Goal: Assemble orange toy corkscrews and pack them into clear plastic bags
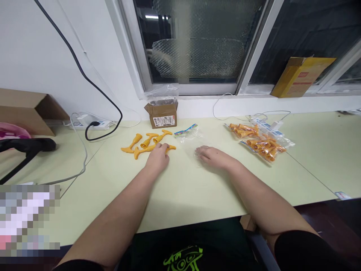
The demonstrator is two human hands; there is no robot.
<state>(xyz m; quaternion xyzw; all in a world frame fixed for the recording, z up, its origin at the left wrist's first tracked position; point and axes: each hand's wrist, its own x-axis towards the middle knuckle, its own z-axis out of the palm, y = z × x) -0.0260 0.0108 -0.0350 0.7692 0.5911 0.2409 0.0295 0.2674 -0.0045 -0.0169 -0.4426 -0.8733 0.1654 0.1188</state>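
Several orange T-shaped plastic pieces with cup-like ends [131, 144] lie loose on the table, left of centre. My left hand [158, 157] is at the nearest of them, fingers closed over an orange plastic piece [143, 149] that shows on both sides of the hand. To the right lies a clear plastic bag [188, 145], flat, with a colourful printed header strip [186, 130] at its far end. My right hand [213, 156] rests at the bag's right edge with its fingers bent together on the film; the fingertips are partly hidden.
Two filled clear bags of orange pieces [265, 146] lie to the right, beside a power strip [272, 128]. A small cardboard box [163, 116] stands against the wall. On the left are a black cable [81, 69], another power strip [91, 123] and a black bar-like object [31, 145].
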